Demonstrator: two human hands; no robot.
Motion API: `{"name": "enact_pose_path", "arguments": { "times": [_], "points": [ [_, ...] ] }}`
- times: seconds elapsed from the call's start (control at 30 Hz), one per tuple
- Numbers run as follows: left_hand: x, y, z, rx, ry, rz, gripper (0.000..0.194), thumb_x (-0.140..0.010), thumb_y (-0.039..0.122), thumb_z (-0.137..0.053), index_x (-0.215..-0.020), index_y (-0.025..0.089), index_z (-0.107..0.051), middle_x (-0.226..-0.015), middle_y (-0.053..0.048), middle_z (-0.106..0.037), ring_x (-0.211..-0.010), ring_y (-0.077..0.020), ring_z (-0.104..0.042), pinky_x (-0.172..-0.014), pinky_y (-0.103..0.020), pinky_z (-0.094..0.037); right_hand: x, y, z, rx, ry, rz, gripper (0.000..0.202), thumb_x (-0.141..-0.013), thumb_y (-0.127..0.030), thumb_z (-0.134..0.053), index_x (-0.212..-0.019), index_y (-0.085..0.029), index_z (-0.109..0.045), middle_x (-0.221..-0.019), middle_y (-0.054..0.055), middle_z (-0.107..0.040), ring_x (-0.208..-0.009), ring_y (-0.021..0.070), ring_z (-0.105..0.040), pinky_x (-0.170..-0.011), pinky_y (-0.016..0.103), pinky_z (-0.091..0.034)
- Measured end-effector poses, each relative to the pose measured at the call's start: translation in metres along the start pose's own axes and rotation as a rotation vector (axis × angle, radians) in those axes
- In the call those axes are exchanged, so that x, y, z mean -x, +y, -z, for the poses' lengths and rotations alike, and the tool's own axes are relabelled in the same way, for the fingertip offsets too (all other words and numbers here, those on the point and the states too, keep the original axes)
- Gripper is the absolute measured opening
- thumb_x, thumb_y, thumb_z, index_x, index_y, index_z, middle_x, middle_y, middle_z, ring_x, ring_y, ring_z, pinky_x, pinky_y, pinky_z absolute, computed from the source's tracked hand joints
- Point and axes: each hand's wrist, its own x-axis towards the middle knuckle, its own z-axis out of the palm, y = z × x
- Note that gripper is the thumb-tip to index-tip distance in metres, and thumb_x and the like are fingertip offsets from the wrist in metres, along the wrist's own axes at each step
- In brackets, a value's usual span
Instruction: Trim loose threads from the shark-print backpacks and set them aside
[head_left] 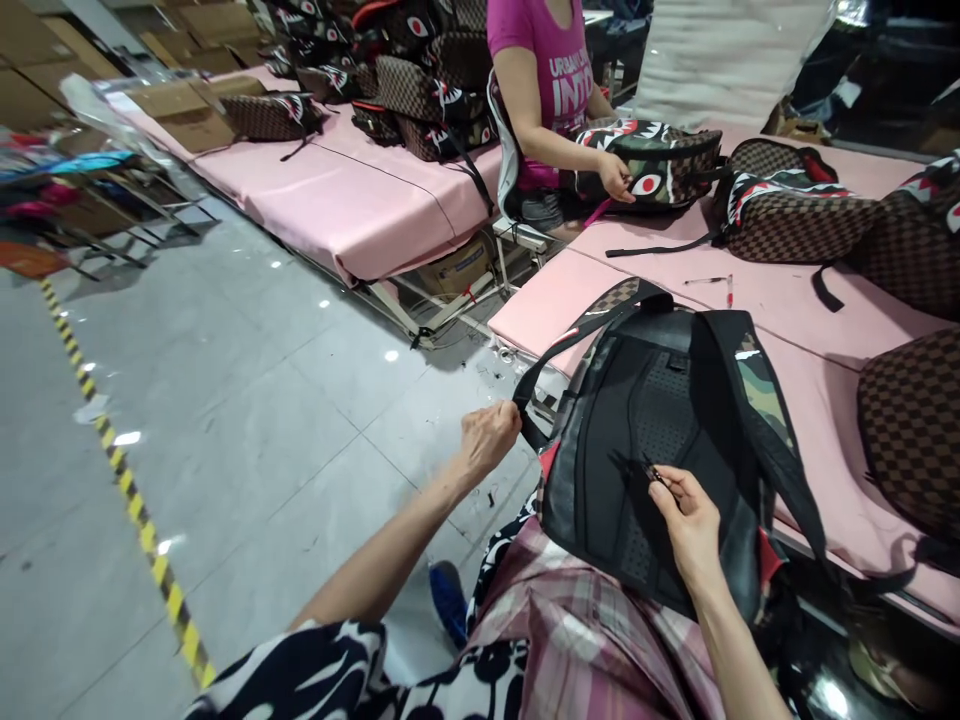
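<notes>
A: Head view. Location of the backpack (660, 400)?
B: Between the lap, covered by a plaid cloth (577, 610), and the table (555, 300). Lower end at the cloth, upper end over the table edge, padded back panel (600, 440) facing up.

A: Condition of the left hand (490, 437)?
B: Closed in a fist on a black strap (544, 370), at the backpack's left side, drawn out from the panel.

A: And the right hand (686, 515)?
B: Fingers and thumb pinched together on a small dark tool (654, 474). It points at the panel; whether it touches, I cannot tell.

A: Other items on the table?
B: A pen (730, 291) beyond the backpack, and checkered bags (919, 430) along the right. Across from them, a seated co-worker in a pink top (534, 60) has one hand (615, 177) at a camouflage bag (656, 150).

A: Remainder of the view?
B: A second table (360, 195) bears piled bags (427, 90); yellow-and-black tape (139, 510) crosses the floor (247, 400).
</notes>
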Motion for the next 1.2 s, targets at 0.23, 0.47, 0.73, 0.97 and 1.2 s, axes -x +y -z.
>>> {"name": "enact_pose_path", "arguments": {
  "times": [0.23, 0.47, 0.73, 0.97, 1.2],
  "points": [
    [-0.002, -0.002, 0.015, 0.159, -0.07, -0.073, 0.014, -0.082, 0.031, -0.055, -0.081, 0.018, -0.059, -0.087, -0.006, -0.063, -0.079, -0.0197, -0.061, -0.066, -0.029, -0.044, -0.003, 0.006, 0.005, -0.117, 0.068, -0.027, 0.043, -0.064, -0.032, -0.072, -0.104, -0.021, -0.058, -0.104, 0.006, -0.061, -0.09, 0.0164, -0.057, -0.084, 0.032, -0.044],
    [0.001, 0.075, -0.019, 0.411, 0.06, -0.496, 0.04, -0.086, 0.032, -0.047, -0.121, 0.013, -0.047, -0.131, -0.016, -0.046, -0.127, -0.027, -0.036, -0.098, -0.046, -0.037, -0.015, -0.013, -0.008, 0.057, -0.054, -0.002, 0.027, -0.071, -0.039, -0.064, -0.088, -0.018, -0.065, -0.088, 0.005, -0.067, -0.08, 0.0177, -0.059, -0.076, 0.031, -0.045],
    [-0.046, 0.105, -0.022, 0.511, 0.056, -0.543, 0.028, -0.087, 0.018, -0.043, -0.113, 0.017, -0.053, -0.128, -0.011, -0.049, -0.127, -0.0242, -0.036, -0.099, -0.043, -0.039, -0.134, -0.039, 0.047, 0.648, 0.042, 0.136, 0.041, -0.083, -0.047, -0.039, -0.088, -0.016, -0.066, -0.074, 0.006, -0.065, -0.069, 0.021, -0.059, -0.066, 0.032, -0.043],
    [-0.154, 0.197, -0.013, 0.432, 0.102, -0.65, 0.023, -0.083, 0.027, -0.053, -0.1, 0.012, -0.056, -0.096, -0.012, -0.059, -0.101, -0.0275, -0.052, -0.083, -0.045, -0.045, -0.201, -0.058, 0.095, 0.728, 0.056, 0.317, 0.028, -0.082, -0.028, -0.042, -0.091, -0.017, -0.066, -0.093, 0.007, -0.068, -0.088, 0.0189, -0.061, -0.08, 0.033, -0.045],
    [-0.094, 0.181, -0.02, 0.447, 0.119, -0.843, 0.031, -0.08, 0.004, -0.047, -0.108, 0.016, -0.052, -0.092, -0.007, -0.056, -0.084, -0.018, -0.052, -0.076, -0.033, -0.047, -0.154, -0.033, 0.101, 0.767, -0.086, 0.327, 0.025, -0.081, -0.029, -0.046, -0.093, -0.021, -0.066, -0.091, 0.005, -0.064, -0.08, 0.0172, -0.061, -0.07, 0.028, -0.047]
  ]
}}
